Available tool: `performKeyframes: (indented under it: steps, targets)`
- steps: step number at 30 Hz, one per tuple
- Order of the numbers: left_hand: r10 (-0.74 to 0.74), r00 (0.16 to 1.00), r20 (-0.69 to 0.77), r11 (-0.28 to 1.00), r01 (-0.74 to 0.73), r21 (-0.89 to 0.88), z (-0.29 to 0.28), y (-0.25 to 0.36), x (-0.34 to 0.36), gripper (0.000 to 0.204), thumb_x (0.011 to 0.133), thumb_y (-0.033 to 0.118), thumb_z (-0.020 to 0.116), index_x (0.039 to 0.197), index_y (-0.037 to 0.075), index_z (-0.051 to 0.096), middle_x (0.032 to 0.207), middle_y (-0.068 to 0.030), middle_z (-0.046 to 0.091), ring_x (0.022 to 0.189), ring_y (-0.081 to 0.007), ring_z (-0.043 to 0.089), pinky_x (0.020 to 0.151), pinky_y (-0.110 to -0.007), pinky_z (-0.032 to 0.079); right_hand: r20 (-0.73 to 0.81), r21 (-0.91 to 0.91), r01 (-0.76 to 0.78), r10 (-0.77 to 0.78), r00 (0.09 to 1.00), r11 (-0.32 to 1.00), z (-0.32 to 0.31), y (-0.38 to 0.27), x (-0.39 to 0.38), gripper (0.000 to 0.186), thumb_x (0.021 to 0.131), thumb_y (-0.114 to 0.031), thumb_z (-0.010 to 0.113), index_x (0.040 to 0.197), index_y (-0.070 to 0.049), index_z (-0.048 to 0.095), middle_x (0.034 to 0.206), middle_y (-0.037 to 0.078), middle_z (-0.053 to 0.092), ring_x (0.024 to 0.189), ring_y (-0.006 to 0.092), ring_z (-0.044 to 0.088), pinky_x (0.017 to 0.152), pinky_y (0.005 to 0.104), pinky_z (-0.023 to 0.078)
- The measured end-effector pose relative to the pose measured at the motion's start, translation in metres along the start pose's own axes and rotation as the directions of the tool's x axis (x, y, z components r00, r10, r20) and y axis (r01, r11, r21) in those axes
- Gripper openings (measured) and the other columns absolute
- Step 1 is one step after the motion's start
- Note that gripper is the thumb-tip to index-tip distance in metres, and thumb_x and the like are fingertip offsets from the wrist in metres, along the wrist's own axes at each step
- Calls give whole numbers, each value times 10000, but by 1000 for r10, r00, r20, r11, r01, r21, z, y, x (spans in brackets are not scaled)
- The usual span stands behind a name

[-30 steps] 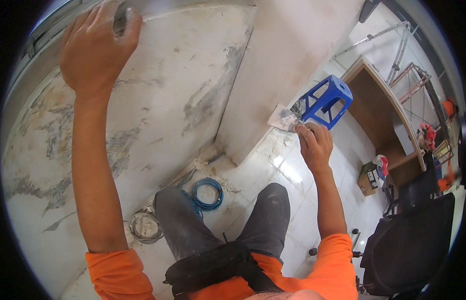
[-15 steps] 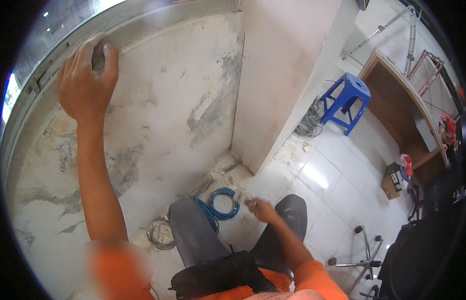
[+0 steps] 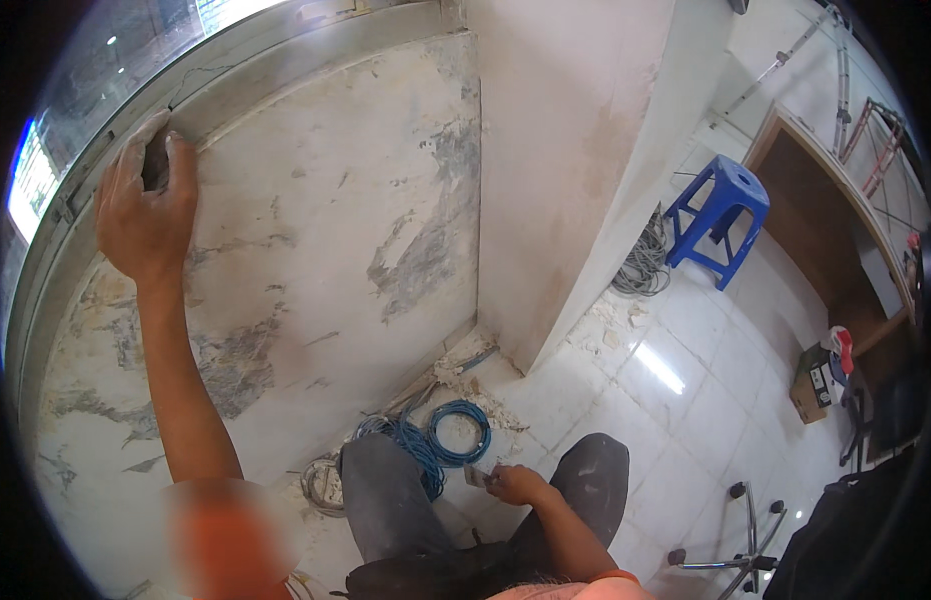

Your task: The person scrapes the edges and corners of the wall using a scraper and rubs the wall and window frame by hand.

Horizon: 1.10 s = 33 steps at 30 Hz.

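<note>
At the upper left, my left hand (image 3: 145,215) is curled at the edge of the window ledge (image 3: 275,80), thumb apart from the fingers. A dark patch shows between them; whether it is a held piece or shadow I cannot make out. Low in the middle, between my knees, my right hand (image 3: 520,485) is closed round a small putty knife (image 3: 476,477), its greyish blade pointing left. Most of its handle is hidden in the fist. Below the ledge, the wall (image 3: 315,200) is off-white with rough grey patches.
Blue cable coils (image 3: 459,433) lie by my left knee, with a pale coil (image 3: 323,488) beside them. Plaster debris (image 3: 500,405) lines the wall's foot. Right of the pillar (image 3: 565,150) are a grey cable bundle (image 3: 642,262), a blue stool (image 3: 720,215), a carton (image 3: 813,385) and a wheeled chair base (image 3: 750,560).
My left hand has shifted left and nearer along the ledge. My right hand with the putty knife sits lower, closer to my body. The view has turned slightly.
</note>
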<state>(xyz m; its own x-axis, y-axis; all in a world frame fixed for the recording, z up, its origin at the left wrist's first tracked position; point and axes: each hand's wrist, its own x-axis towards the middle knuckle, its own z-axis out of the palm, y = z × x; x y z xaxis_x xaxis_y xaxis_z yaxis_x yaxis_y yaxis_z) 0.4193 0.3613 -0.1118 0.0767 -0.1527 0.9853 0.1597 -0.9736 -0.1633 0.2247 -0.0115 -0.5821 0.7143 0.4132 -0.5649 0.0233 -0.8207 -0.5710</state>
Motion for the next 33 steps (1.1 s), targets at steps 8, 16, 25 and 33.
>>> performKeyframes:
  steps: [8,16,25,33]
  targets:
    - [-20,1000,5,998,20,66,-5,8,1,220,879,281,718,1084,230,782,1023,4,770,923,-169,722,832,-326,564,53,-6,-35,35,998,999,-5,-1,5,451,898,-429,655,1175,-74,683,1086,223,715,1030,414,672,896,479,526]
    - [-27,1000,-4,999,27,-24,-8,11,3,210,863,238,713,1061,217,779,1029,9,768,931,-183,719,845,-332,559,53,0,-34,34,998,999,0,4,10,476,908,-464,631,1179,-77,685,1093,217,716,1034,408,675,907,475,528]
    - [-27,1000,-13,995,26,-97,-12,17,5,198,849,201,706,1036,195,768,1065,17,763,937,-187,710,863,-323,548,74,-55,-54,58,996,997,-1,3,15,486,881,-459,665,1170,-69,697,1119,226,708,1043,410,671,915,481,523]
    - [-34,999,6,991,35,-131,-11,18,5,192,838,182,709,1023,160,757,1087,15,761,979,-178,705,882,-321,542,-179,7,104,-101,979,995,-7,10,15,473,805,-400,748,1117,-48,706,1019,228,723,966,423,684,871,475,536]
